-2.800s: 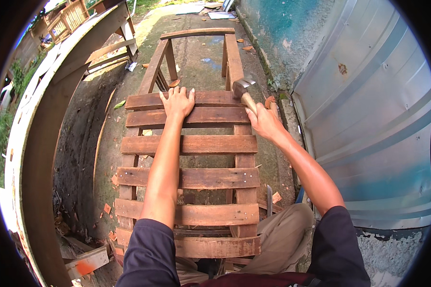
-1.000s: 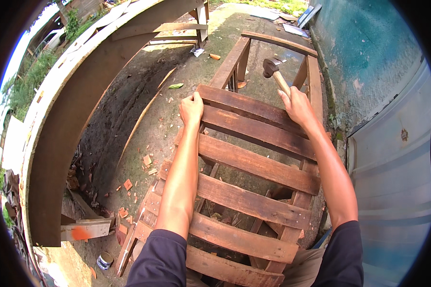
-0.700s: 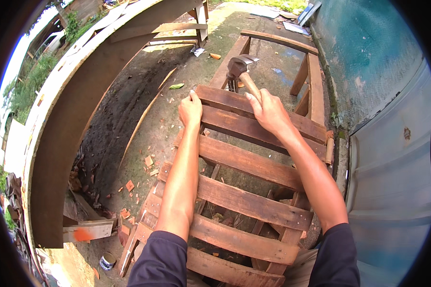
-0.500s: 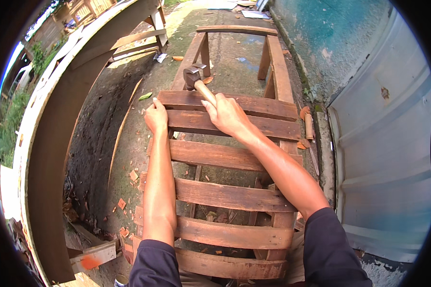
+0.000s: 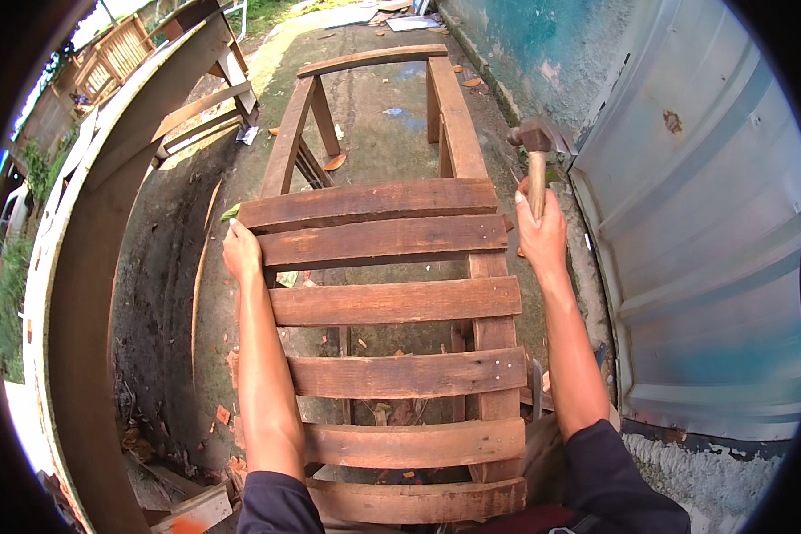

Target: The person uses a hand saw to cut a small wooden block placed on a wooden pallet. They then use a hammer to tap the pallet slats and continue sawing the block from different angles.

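Note:
A long wooden frame (image 5: 283,147) stands before me with several brown wooden slats across it. My left hand (image 5: 243,252) is closed around the left ends of the two farthest slats, its thumb near the corner of the far slat (image 5: 369,203). Beneath the thumb side lies the second slat (image 5: 383,240), set close to the first. Off the frame's right side, my right hand (image 5: 544,233) grips a claw hammer (image 5: 538,173) by its wooden handle. The hammer is upright, its metal head above my fist and touching nothing. Nails show at the right ends of nearer slats.
A large curved-looking wooden structure (image 5: 80,356) borders the left. A corrugated metal sheet (image 5: 703,249) and a teal wall (image 5: 543,53) line the right. Wood scraps (image 5: 223,415) litter the concrete floor, and a blade-like tool (image 5: 537,389) is beside the frame's right side.
My right hand has swung the hammer from over the far slat's left part to beyond the frame's right side. My left hand stays at the slat ends. The view has shifted right.

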`<state>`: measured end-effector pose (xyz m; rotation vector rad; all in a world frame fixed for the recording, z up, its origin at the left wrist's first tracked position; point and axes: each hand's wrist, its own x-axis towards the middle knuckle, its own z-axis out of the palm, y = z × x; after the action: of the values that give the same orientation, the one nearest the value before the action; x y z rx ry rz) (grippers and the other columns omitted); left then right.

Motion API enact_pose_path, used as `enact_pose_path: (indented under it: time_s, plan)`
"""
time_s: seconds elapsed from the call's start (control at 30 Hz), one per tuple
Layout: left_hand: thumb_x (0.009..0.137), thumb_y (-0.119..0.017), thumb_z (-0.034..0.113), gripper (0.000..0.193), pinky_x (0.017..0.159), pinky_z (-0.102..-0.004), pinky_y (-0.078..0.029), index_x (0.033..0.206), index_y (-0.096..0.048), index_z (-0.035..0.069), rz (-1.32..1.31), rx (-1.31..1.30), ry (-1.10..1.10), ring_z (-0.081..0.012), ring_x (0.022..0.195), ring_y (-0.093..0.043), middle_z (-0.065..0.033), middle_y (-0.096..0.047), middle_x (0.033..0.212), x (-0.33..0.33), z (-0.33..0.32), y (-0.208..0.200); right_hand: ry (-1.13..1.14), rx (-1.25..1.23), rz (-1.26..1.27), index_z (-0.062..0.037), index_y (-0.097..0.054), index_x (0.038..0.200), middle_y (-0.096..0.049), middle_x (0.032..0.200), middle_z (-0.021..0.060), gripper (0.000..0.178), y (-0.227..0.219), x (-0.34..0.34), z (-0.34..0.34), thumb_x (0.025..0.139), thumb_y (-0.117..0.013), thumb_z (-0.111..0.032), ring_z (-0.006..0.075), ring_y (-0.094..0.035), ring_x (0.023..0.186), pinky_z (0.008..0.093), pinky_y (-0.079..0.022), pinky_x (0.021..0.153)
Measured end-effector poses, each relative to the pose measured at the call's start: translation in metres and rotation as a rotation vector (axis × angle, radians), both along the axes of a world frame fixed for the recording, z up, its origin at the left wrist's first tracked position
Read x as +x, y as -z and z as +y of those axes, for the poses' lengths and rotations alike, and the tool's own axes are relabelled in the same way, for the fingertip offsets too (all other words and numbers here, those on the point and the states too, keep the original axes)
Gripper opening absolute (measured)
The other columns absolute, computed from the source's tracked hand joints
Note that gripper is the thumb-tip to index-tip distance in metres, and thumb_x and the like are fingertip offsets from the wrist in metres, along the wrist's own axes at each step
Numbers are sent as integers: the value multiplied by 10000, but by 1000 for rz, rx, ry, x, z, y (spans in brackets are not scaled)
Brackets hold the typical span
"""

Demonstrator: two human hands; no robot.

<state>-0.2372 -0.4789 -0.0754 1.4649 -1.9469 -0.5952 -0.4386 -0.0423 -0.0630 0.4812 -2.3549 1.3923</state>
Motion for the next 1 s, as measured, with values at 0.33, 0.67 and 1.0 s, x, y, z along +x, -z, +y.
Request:
enact_pose_path:
  time_s: [0.33, 0.67, 1.0]
  plan:
    - [1003, -355, 515, 639, 1034, -522, -461, 1232, -729, 51, 8, 21, -105, -467, 1193, -638, -275, -704, 1208, -1, -9, 5, -200, -422, -423, 61, -645, 1184, -729, 1064, 115, 344, 39, -3, -8, 1041, -662, -252, 134, -667, 967, 288, -532, 879]
    - [998, -328, 476, 692, 1025, -509, -450, 1168, -695, -85, 256, 173, -98, -467, 1181, -638, -330, -689, 1186, 3, -10, -2, -416, -210, -398, 37, -635, 1286, -658, 1059, 20, 416, -1, 5, -9, 1036, -676, -294, 86, -562, 948, 266, -469, 864]
    - [1025, -628, 369, 434, 807, -308, -525, 1012, -772, -41, 642, 123, 246, -130, 851, -679, -72, -768, 940, 10, -36, 25, -446, -578, -428, 42, -614, 1246, -707, 1215, 137, 369, -60, 20, 11, 1077, -598, -286, 180, -660, 1146, 344, -513, 1032]
